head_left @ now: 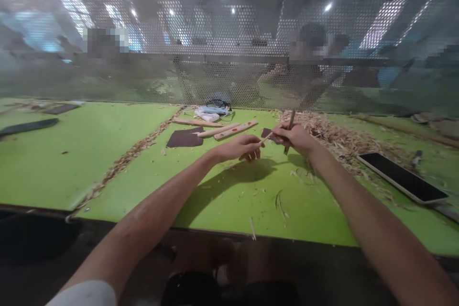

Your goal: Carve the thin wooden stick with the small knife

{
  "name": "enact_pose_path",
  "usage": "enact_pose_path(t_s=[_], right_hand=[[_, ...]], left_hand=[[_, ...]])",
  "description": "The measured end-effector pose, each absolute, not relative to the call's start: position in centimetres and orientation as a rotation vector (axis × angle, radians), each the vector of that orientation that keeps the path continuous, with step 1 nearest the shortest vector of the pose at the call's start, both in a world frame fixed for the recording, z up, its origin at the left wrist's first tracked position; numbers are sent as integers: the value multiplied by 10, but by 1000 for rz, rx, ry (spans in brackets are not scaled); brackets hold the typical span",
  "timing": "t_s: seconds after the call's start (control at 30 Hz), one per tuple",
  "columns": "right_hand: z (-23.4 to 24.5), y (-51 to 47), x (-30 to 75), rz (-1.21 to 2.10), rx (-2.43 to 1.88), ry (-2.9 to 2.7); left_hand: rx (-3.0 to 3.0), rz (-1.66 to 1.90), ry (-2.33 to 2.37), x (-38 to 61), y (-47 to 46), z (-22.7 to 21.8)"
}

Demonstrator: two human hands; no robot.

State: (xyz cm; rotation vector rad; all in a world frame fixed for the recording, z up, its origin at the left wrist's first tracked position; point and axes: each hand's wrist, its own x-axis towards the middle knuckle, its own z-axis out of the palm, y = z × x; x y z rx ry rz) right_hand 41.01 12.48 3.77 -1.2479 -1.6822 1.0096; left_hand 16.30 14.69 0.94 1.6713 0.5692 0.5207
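My left hand (245,147) is closed on one end of a thin, pale wooden stick (266,137), its lower fingers curled beneath. In my right hand (294,136) is a slim dark tool (292,118), held nearly upright, that looks like a carving knife. Its blade is hard to make out. The stick's far end meets the right fingers, and both hands are raised just over the green tabletop (229,201). Beyond the left hand lie a pale strip with red marks (236,129), another wooden strip (218,130) and a brown sandpaper sheet (184,137).
Wood shavings (344,136) are heaped at the right, with a phone (403,177) in front. A line of shavings (139,150) runs along the table joint. Cables and a white item (210,114) lie at the back by a perforated screen (229,76). People are beyond it.
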Motion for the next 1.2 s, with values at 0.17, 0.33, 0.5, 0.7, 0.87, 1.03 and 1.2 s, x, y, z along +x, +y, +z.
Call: enact_pose_path(t_s=[0.17,0.33,0.5,0.7,0.87,1.03,1.2], right_hand=[[41,128,407,839,-1249,-1445],[35,128,403,202,-1695,-1555],[28,112,362,-72,-1913,-1903],[35,102,346,-322,-2091,-1933],[35,105,350,-355,-2057,-1910],[42,117,365,-277,-2155,-1850],[46,118,372,-242,-2192,-1805]], left_hand=[[1392,585,466,177,129,6],[1312,647,413,181,125,1],[1269,726,408,189,117,-2],[1173,810,576,204,102,6],[1132,818,546,204,96,9],[1173,733,489,201,95,6],[1206,700,518,202,97,4]])
